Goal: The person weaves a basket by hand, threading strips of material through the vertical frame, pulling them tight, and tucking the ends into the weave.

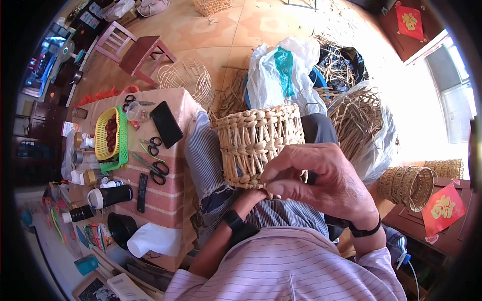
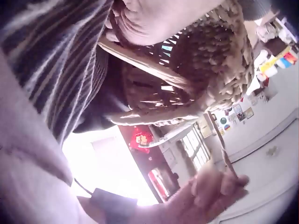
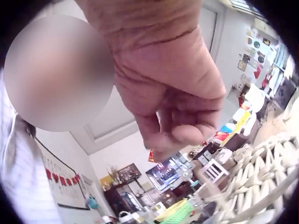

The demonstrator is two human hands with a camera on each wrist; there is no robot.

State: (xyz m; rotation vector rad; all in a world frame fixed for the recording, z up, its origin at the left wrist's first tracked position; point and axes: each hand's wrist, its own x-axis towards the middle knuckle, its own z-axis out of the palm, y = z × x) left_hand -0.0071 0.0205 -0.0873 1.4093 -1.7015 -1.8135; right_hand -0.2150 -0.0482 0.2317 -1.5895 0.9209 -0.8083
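Note:
A woven straw basket (image 1: 261,143) lies over the lap, its open end toward the body. The left hand (image 1: 257,194) is at its near edge, mostly hidden by the basket; in the left wrist view, that hand (image 2: 156,18) grips the rim with curled fingers beside loose strands (image 2: 149,70). Raised off the basket, the right hand (image 1: 321,183) has thumb and fingertips together. The left wrist view shows it (image 2: 210,191) pinching a twisted strand (image 2: 223,144) that runs from the rim. In the right wrist view the right hand's (image 3: 173,93) fingers are curled beside the basket (image 3: 261,177).
At the left, a table (image 1: 168,203) bears scissors (image 1: 159,172), a phone (image 1: 166,124), a yellow basket (image 1: 102,135) and bottles. Bags of dry straw (image 1: 354,118) and a white plastic bag (image 1: 266,75) lie beyond the knees. More woven baskets (image 1: 396,188) stand at the right.

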